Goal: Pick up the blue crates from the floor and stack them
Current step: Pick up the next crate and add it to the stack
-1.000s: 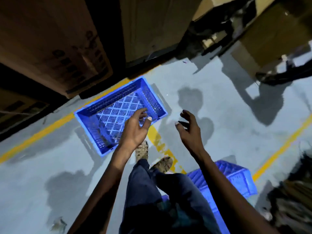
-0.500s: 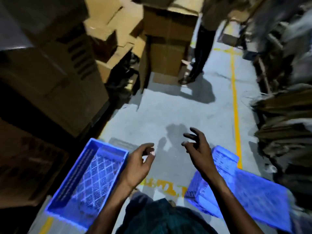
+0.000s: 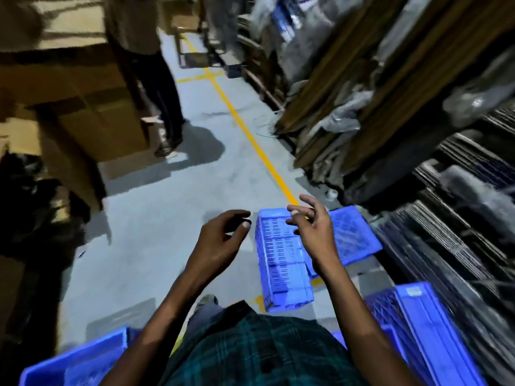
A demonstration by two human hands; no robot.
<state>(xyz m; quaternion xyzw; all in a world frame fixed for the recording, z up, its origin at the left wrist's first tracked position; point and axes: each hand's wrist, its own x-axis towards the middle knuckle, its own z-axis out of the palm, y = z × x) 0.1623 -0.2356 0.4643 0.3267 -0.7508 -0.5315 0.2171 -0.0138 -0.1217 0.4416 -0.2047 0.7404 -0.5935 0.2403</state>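
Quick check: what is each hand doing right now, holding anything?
Left hand: open, fingers loosely curled, holding nothing.
Right hand: open, fingers spread above the blue slatted plastic crate, holding nothing.

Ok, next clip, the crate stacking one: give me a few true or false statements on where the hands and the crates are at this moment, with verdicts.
1. Both hands are empty. True: the left hand and the right hand hold nothing, fingers loosely curled.
2. The right hand grips a crate by its rim. False: it hangs in the air in front of the overturned blue crate without gripping it.
3. A blue crate lies at the lower left of the view. True.
4. A yellow line runs along the floor. True.
5. The aisle holds nobody else. False: a second person stands by the cardboard boxes.
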